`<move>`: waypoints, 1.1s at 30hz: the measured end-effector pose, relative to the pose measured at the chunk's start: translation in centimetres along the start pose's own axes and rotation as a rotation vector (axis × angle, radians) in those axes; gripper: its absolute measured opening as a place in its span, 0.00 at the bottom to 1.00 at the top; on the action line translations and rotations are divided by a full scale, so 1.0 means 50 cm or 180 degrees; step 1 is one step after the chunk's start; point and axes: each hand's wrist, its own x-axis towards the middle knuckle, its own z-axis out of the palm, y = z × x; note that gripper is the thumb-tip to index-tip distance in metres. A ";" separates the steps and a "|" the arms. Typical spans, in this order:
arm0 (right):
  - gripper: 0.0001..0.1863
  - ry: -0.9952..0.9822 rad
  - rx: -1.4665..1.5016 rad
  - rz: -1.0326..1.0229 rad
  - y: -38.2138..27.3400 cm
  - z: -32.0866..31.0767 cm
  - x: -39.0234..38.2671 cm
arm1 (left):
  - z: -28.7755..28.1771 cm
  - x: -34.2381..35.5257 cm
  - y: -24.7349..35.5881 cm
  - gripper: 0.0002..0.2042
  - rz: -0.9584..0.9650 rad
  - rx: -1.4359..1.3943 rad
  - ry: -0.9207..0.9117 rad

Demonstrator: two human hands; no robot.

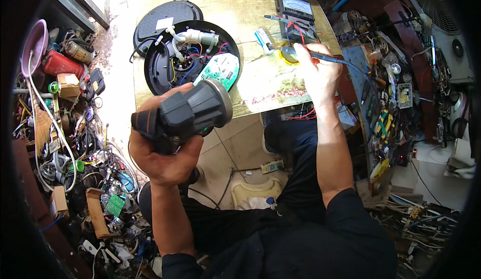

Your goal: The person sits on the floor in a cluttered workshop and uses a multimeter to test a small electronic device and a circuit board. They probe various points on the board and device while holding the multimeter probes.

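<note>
The dark, chunky lamp is raised off the near edge of the surface, its round head facing right. I have it in the left grip, fingers and thumb curled firmly around its body. My right grip is pinched on a blue, corded pen-like tool, beside a yellow-rimmed tin. Beyond the lamp sits a round black housing carrying a green circuit board; an analog meter lies farther right.
</note>
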 end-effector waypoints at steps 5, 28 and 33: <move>0.07 -0.0104 0.0338 0.0306 -0.006 0.006 -0.005 | -0.017 0.007 0.005 0.34 -0.0083 0.0286 0.0102; 0.08 -0.0124 0.0275 0.0409 -0.010 -0.005 -0.008 | -0.046 0.039 -0.013 0.34 0.0379 0.0391 -0.0447; 0.05 -0.0047 0.0331 0.0326 0.004 0.000 -0.010 | -0.036 0.030 -0.010 0.35 0.0187 0.0498 -0.0588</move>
